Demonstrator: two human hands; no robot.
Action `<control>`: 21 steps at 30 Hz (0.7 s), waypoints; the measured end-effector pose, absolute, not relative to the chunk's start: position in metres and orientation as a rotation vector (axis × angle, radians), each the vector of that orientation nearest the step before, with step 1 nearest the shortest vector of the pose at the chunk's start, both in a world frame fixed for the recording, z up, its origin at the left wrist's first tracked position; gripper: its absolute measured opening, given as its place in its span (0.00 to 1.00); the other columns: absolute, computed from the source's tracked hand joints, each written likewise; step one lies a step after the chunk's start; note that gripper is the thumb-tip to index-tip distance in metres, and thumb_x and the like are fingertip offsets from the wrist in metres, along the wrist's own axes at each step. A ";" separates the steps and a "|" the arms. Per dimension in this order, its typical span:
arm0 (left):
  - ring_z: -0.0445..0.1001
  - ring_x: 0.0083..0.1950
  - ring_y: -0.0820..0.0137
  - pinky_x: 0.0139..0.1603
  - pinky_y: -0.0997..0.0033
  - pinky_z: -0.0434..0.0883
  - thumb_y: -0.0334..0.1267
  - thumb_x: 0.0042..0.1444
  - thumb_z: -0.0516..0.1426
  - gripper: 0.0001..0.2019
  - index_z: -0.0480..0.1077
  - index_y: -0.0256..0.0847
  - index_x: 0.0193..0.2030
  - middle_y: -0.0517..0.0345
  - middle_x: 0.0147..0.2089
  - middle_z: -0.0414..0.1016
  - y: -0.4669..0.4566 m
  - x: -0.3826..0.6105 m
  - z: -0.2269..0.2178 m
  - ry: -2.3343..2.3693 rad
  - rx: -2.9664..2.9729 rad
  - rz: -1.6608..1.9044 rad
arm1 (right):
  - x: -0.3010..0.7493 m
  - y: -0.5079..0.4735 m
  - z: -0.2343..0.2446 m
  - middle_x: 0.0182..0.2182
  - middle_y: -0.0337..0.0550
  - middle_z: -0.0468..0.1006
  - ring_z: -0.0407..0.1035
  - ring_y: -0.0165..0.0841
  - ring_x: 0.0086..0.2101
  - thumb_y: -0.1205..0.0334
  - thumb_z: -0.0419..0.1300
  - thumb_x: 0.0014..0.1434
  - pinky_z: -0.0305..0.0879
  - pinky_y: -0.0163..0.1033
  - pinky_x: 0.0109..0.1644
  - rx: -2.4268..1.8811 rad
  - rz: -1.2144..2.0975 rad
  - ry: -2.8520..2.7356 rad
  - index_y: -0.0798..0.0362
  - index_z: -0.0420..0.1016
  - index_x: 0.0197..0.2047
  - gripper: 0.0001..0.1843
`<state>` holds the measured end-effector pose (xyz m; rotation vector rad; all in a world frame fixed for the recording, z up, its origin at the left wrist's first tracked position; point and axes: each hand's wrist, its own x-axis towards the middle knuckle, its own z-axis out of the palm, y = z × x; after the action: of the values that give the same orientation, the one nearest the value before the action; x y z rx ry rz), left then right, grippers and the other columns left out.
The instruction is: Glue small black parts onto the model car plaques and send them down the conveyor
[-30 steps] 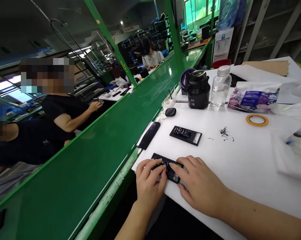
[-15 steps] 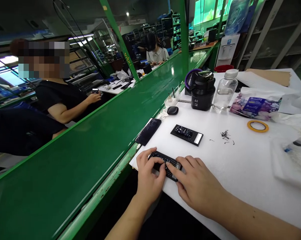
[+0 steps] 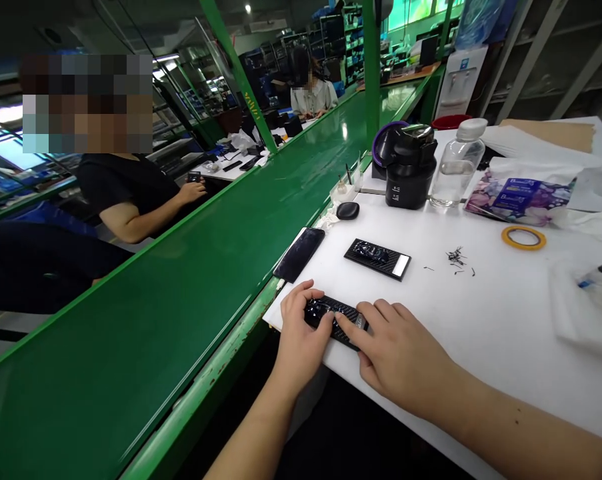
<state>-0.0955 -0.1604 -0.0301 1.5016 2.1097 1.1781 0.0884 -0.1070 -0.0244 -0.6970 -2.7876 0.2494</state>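
A glossy black model car (image 3: 318, 309) sits on a dark carbon-patterned display base (image 3: 348, 313) at the near corner of the white table. My left hand (image 3: 301, 337) is curled around its left end, with the thumb touching the car's side. From the right, my right hand (image 3: 398, 340) grips the base by its plate end, the index finger reaching to the car beside my left thumb. Fingers cover part of the car and base. Just beyond lies a second black model car (image 3: 371, 253) on a similar base with a white plate, untouched.
Small black parts (image 3: 455, 256) lie in a loose pile, with yellow tape (image 3: 523, 238) behind. A phone (image 3: 299, 254), black case (image 3: 347, 211), black cup (image 3: 408, 170) and clear bottle (image 3: 455, 167) line the table. A green conveyor (image 3: 191, 267) runs along the left; co-workers sit across it.
My left index finger has lifted off the car and drawn back toward its far end. My right hand keeps its hold. The view has tipped slightly downward.
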 end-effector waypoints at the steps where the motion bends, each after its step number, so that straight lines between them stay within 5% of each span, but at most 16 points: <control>1: 0.61 0.66 0.58 0.68 0.45 0.57 0.36 0.57 0.58 0.12 0.68 0.45 0.48 0.51 0.63 0.65 -0.160 -0.096 -0.030 2.113 1.487 1.176 | 0.088 -0.106 -0.023 0.47 0.52 0.70 0.62 0.45 0.43 0.66 0.56 0.59 0.61 0.50 0.45 -0.697 0.255 -2.792 0.52 0.64 0.67 0.32; 21: 0.62 0.66 0.57 0.65 0.48 0.60 0.39 0.50 0.62 0.15 0.64 0.46 0.44 0.56 0.65 0.63 -0.146 -0.109 -0.015 2.182 1.384 0.850 | 0.097 -0.094 -0.027 0.50 0.51 0.69 0.61 0.44 0.47 0.63 0.54 0.63 0.58 0.49 0.49 -0.639 0.404 -2.751 0.50 0.65 0.66 0.27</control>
<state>-0.1088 -0.1455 -0.0154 1.3837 2.1816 0.8499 0.0968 -0.0938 -0.0269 -0.6386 -2.7512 0.4041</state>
